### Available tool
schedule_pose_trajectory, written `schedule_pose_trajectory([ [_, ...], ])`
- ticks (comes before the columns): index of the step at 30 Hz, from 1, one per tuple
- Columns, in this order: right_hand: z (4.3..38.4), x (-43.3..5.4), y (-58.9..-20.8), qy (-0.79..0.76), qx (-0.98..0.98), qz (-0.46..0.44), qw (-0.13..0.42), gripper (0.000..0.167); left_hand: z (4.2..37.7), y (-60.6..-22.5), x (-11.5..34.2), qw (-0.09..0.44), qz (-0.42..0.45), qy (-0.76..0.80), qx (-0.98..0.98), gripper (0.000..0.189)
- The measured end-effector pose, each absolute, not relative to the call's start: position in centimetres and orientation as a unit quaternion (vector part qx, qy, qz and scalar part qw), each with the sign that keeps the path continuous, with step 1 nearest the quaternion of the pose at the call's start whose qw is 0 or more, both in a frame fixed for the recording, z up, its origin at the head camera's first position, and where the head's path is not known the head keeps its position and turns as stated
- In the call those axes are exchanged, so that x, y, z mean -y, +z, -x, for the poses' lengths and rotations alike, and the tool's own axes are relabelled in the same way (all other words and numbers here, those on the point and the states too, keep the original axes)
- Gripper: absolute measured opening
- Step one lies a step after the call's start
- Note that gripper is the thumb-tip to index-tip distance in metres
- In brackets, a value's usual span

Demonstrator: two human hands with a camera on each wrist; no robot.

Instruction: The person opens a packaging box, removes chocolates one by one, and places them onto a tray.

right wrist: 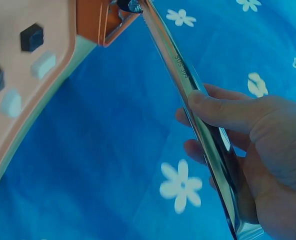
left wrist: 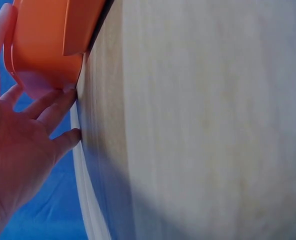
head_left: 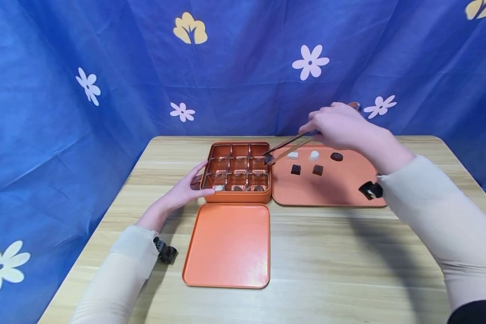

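My right hand (head_left: 336,126) grips metal tongs (right wrist: 181,66), thumb along one side and fingers on the other. Between the tongs' tips is a dark chocolate (head_left: 269,159), at the right rim of an orange box (head_left: 239,197). A clear divided insert gives the box rows of compartments. In its front row lie a white chocolate (head_left: 219,188) and two dark ones, a ridged chocolate (head_left: 237,188) and a round-looking chocolate (head_left: 258,188). My left hand (head_left: 182,191) rests against the box's left side, fingers extended and thumb at the front left corner.
Right of the box lies an orange tray (head_left: 308,195) bearing a white rectangular chocolate (head_left: 293,155), a white rounded chocolate (head_left: 314,155), a dark oval chocolate (head_left: 337,156) and two dark square ones. A flat orange lid (head_left: 227,247) lies before the box. Blue curtain (head_left: 243,90) hangs behind.
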State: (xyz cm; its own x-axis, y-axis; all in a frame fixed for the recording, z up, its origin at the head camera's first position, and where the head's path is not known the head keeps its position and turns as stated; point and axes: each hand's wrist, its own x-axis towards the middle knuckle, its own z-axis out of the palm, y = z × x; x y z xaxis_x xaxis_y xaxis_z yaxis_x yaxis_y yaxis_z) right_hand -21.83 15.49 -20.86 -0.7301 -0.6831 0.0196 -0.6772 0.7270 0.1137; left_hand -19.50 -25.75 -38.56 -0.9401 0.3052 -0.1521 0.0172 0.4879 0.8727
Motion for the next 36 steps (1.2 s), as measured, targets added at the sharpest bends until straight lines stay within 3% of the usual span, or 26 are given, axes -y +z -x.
schedule_pose_trajectory([
  [16,19.7,-26.6,-25.0,-0.025,0.94,-0.328,0.09,0.035,19.3,-38.7,25.9,0.144,-0.093,0.495,-0.852,0.095],
  [36,20.8,-32.6,-28.4,-0.004,0.966,-0.258,0.003,0.032,19.3,-38.6,25.7,0.143,-0.1,0.492,-0.853,0.095],
])
